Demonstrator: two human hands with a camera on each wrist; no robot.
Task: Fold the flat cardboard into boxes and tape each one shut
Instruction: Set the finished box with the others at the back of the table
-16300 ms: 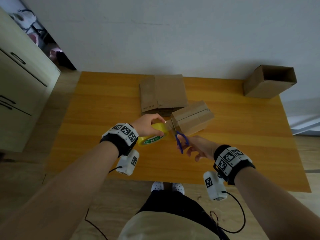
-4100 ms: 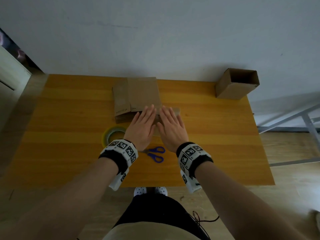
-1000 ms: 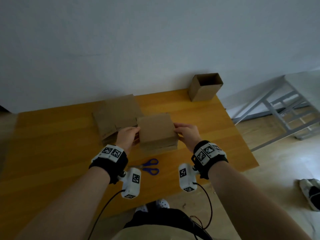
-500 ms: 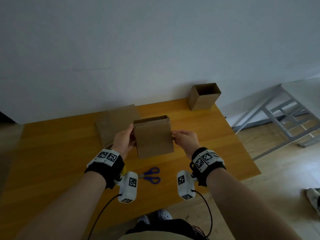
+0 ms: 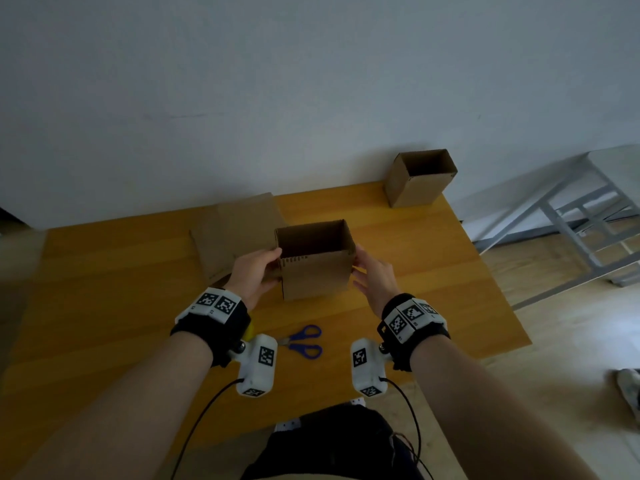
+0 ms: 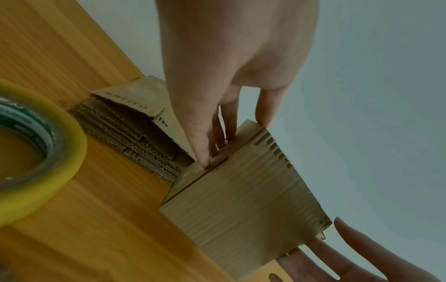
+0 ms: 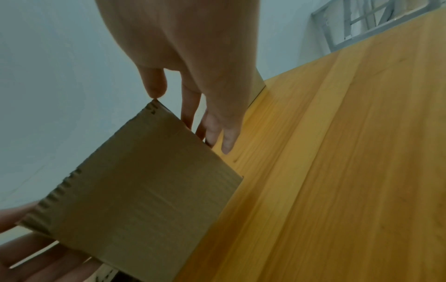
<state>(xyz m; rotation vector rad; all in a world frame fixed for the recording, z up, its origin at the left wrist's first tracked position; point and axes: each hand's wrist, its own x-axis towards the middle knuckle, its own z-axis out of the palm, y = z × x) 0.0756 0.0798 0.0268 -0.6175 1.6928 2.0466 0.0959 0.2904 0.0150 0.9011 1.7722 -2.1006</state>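
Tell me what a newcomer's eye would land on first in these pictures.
First, the open-topped cardboard box standing mid-table, with the left hand and right hand flat against its two sides. Next, the second open box at the table's far right corner by the wall, and the stack of flat cardboard behind the left hand. Near the front edge lie blue-handled scissors.
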